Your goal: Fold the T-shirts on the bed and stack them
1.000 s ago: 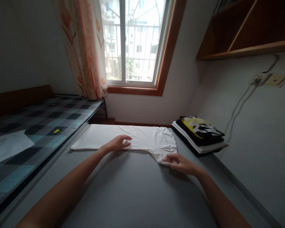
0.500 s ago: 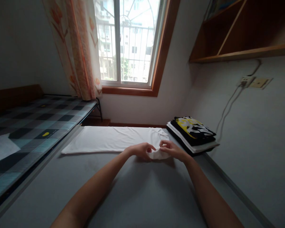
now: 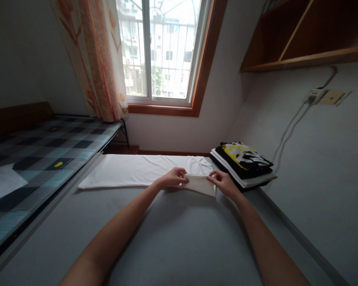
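A white T-shirt (image 3: 131, 171), folded into a long strip, lies flat across the grey table-like surface. At its right end a sleeve-like flap (image 3: 200, 185) is lifted and stretched between my hands. My left hand (image 3: 174, 177) pinches the flap's left upper corner, thumb against fingers. On the flap's other side, my right hand (image 3: 222, 182) pinches its right upper corner. The flap's lower edge hangs toward me, slanting down to the right. Wrinkles and a collar-like edge show behind it.
Just right of my right hand is a stack of folded clothes (image 3: 243, 165), black and white, with a yellow print on top. A bed with a checked mattress (image 3: 77, 137) stands at the left. Wooden shelves (image 3: 304, 59) jut from the right wall above a plugged-in socket (image 3: 316, 95).
My hands have moved apart, and the bunched white cloth between them is now spread into a flat flap. The view has tilted down slightly.
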The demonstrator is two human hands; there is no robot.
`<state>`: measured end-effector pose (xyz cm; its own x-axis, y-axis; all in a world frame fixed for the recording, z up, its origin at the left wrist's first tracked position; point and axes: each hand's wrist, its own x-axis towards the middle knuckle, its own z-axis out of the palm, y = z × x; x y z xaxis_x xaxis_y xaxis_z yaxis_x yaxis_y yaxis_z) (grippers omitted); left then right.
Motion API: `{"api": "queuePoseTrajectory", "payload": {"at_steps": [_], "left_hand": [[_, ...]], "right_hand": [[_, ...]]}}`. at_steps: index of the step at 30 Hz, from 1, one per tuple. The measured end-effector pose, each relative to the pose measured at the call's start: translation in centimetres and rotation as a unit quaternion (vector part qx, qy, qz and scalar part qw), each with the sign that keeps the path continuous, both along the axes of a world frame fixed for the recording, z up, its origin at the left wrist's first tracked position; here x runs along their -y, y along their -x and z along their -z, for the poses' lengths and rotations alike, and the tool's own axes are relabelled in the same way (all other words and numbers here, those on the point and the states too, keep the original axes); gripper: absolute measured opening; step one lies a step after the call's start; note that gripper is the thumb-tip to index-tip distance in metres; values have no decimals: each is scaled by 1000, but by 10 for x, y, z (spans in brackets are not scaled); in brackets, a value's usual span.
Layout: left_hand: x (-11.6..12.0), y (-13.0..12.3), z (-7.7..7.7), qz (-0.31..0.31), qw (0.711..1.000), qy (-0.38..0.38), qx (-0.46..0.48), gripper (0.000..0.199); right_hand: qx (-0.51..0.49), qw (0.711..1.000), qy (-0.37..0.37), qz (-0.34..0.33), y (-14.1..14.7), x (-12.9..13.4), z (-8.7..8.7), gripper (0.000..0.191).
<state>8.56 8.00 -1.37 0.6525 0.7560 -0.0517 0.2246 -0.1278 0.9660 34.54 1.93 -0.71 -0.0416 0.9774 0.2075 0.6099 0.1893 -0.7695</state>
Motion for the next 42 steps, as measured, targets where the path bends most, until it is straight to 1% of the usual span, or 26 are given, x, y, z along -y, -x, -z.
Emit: {"api": "queuePoseTrajectory", "payload": {"at_steps": [2,4,6,8,9,11,14,16,17,19,22,24,26,28,30,34,38,40,42], "left_hand": [[-3,-1,5,-14,1000,22,15,29],[-6,-2,9,-10,1000,20,19,34],[-7,-2,12,-13,1000,-6,19,44],[-8,-2,12,-34,998,-44,13,53],[-8,-1,12,-48,996,-69,3,54],[-8,1,12,-74,989,-124,-32,49],[-9,5,13,-95,972,-193,-92,46],[-11,7,15,-96,966,-208,-117,50],[-12,8,17,-94,965,-211,-125,53],[-14,8,20,-87,962,-220,-136,54],[-14,5,24,-85,956,-245,-139,42],[-13,2,27,-98,953,-255,-133,32],[-10,0,29,-119,949,-261,-129,29],[-7,-1,32,-137,945,-268,-131,28],[-4,-2,33,-149,940,-277,-136,26],[-3,-4,36,-163,928,-302,-146,25],[-2,-4,36,-163,925,-309,-150,25],[-1,-4,35,-159,925,-309,-154,26],[0,-4,32,-162,921,-316,-161,27]], "right_hand": [[78,996,-15,39,3,0,-4,36],[160,984,-34,77,12,-1,-11,23],[229,966,-60,101,26,-6,-21,14],[279,950,-91,108,42,-15,-30,15],[294,944,-103,106,49,-22,-33,16],[296,943,-115,97,60,-37,-36,20],[222,966,-122,51,65,-57,-29,23],[158,978,-132,25,59,-62,-18,30],[137,981,-138,25,53,-62,-12,32],[123,981,-141,55,38,-57,0,30],[138,978,-117,105,16,-46,16,27],[155,977,-100,108,10,-42,22,26],[177,976,-87,94,12,-43,24,24],[204,973,-69,83,22,-49,22,25],[236,967,-42,87,34,-57,16,26],[287,947,37,142,56,-75,8,27],[267,945,97,160,68,-85,6,22],[259,947,103,161,70,-88,4,18],[257,948,92,165,72,-90,2,17]]}}
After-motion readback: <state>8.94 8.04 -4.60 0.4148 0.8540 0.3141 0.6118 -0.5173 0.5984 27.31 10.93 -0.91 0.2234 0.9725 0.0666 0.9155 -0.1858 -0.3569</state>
